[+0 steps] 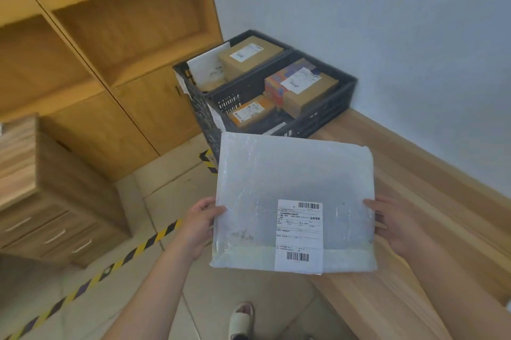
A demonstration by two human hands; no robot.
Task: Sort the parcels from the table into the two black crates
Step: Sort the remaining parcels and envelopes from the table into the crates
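Wooden table (414,187), pale wall (387,21) (tiled floor (171,201)); left hand (197,226), right hand (398,226) pinch white mailer (290,187).

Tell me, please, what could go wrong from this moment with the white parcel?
1. The left hand and right hand hold the white mailer only at its side edges; it could slip or sag.
2. The nearer black crate already holds several boxes, so the wide mailer may not lie flat there.

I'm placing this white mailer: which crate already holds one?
The farther crate: a white mailer leans beside its brown box; the nearer crate shows boxes.
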